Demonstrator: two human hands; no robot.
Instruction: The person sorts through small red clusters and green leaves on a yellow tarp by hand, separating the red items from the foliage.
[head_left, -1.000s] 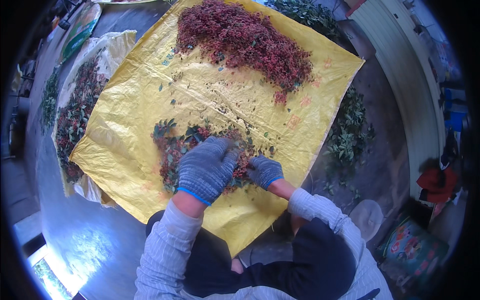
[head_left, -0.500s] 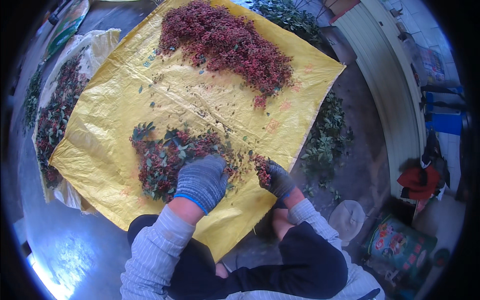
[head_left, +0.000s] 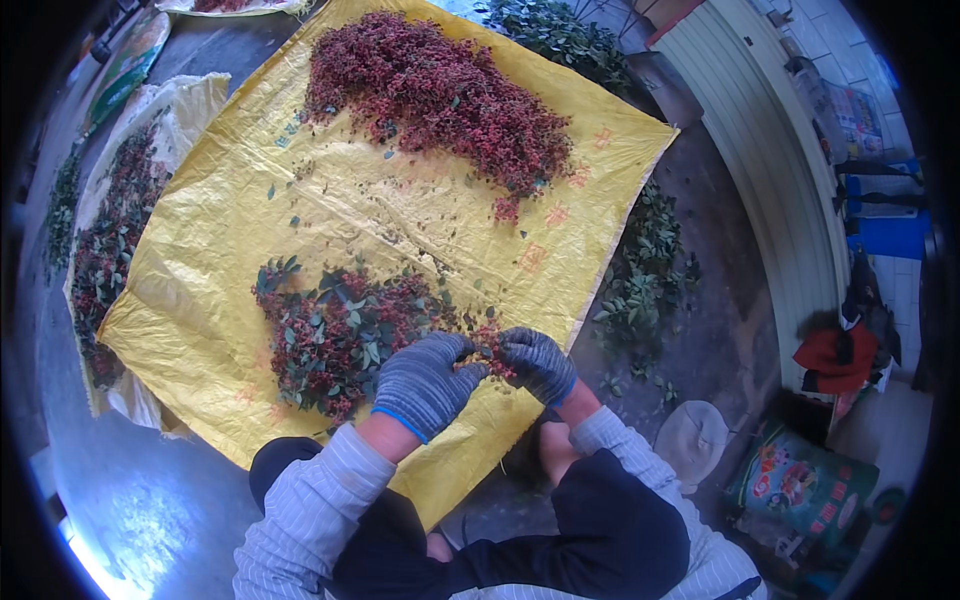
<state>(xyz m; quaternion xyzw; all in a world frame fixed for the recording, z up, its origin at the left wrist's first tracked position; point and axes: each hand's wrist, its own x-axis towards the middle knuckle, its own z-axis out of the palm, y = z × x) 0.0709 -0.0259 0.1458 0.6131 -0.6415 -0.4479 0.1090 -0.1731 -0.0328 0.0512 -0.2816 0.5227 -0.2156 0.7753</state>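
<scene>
Both my hands wear grey knitted gloves with blue cuffs and meet over the near part of the yellow woven sheet [head_left: 190, 300]. A small sprig of red berries [head_left: 494, 352], which look like Sichuan peppercorns, sits between them. My right hand [head_left: 540, 364] is closed round its right side. The thumb and forefinger of my left hand [head_left: 428, 382] pinch at its left side. Just left of my left hand lies a heap of leafy berry sprigs [head_left: 335, 330]. Farther off on the sheet is a larger pile of red berry clusters [head_left: 440, 95], nearly free of leaves.
Loose berries and leaf bits dot the sheet's middle. Leafy cuttings [head_left: 640, 270] lie on the floor to the right. At left, a whitish sack [head_left: 190, 105] bears more berry sprigs. A green printed bag [head_left: 800, 485] and a pale round object [head_left: 692, 440] are at lower right.
My left hand has moved right, and my right hand slightly left, so they now meet at the sprig. Before, my right hand held a sprig apart from the left. The view has shifted slightly.
</scene>
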